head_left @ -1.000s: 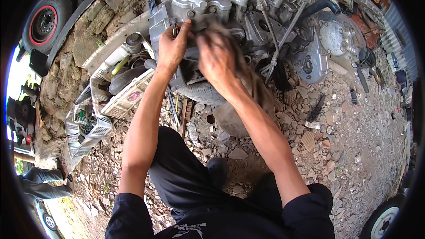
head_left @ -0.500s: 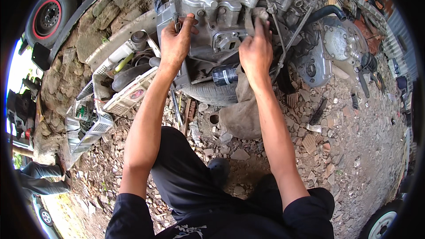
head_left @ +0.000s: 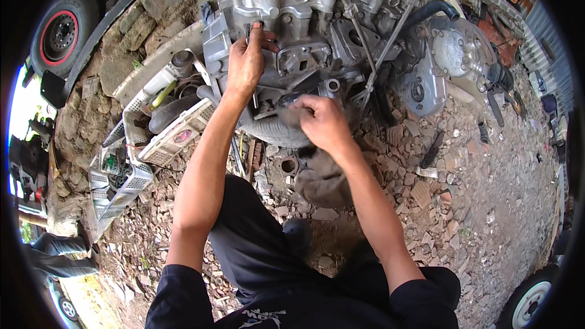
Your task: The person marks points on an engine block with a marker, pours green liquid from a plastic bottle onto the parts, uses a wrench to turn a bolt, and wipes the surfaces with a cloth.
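Observation:
A large grey metal engine [head_left: 268, 0] lies ahead of me, with bolts, ribs and a rectangular port cover [head_left: 303, 60] on its near side. My left hand [head_left: 245, 70] is closed by the engine's left part, thumb and fingers pinching a small dark metal piece [head_left: 248, 30] whose kind I cannot make out. Lower and to the right, my right hand [head_left: 327, 123] grips a brown rag [head_left: 323, 180]. The rag's upper end is blurred over the dark oil filter, hiding most of it, while its lower part hangs above the rubble. A tyre [head_left: 274, 131] lies below the engine.
White plastic crates [head_left: 177, 131] holding parts stand left, beside a stone wall [head_left: 113, 55]. Grey metal housings [head_left: 454, 52] and a black hose [head_left: 429, 15] lie right of the engine. Broken tile and gravel cover the ground [head_left: 451, 219]. A person's legs [head_left: 61, 250] show at far left.
My right hand has come down and left from the engine's side to the oil filter, bringing the rag. My left hand keeps its pinch near the same spot. The view has shifted slightly.

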A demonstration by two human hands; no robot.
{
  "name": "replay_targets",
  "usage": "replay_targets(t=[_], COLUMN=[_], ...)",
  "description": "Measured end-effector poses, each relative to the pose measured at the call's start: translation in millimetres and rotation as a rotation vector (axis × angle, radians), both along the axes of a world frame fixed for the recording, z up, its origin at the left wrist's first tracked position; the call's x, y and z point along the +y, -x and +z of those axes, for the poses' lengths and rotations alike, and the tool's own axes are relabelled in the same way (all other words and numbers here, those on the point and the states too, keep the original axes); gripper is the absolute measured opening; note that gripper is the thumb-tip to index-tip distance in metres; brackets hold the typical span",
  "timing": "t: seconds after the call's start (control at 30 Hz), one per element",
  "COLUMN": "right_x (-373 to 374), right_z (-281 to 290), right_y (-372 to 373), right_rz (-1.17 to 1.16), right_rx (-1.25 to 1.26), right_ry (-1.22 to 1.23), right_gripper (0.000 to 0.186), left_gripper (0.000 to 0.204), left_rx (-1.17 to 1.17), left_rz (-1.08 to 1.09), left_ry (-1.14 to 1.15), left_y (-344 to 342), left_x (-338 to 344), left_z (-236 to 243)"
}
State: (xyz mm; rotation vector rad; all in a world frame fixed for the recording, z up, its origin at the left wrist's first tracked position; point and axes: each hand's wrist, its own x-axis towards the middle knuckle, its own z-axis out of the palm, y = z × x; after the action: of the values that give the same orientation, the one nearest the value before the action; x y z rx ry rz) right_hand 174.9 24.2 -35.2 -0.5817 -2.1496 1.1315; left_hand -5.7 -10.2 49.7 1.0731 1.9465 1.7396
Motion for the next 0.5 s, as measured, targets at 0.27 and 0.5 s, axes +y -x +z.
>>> replay_targets(t=[0.27,0.5], right_x=[50,131], right_z=[39,-94], right_y=[-123,-189], right_rz=[0.472,-0.141], right_rx=[-0.505,-1.189], right_ry=[0.268,-0.052], right_gripper=[0.026,0.031], left_gripper=[0.058,0.057], left_rx=[0.134,0.176], left_rz=[-0.062,-0.149], left_ry=[0.033,0.116], left_y=[-1,-9], left_x=[-1,2], left_z=[-6,-21])
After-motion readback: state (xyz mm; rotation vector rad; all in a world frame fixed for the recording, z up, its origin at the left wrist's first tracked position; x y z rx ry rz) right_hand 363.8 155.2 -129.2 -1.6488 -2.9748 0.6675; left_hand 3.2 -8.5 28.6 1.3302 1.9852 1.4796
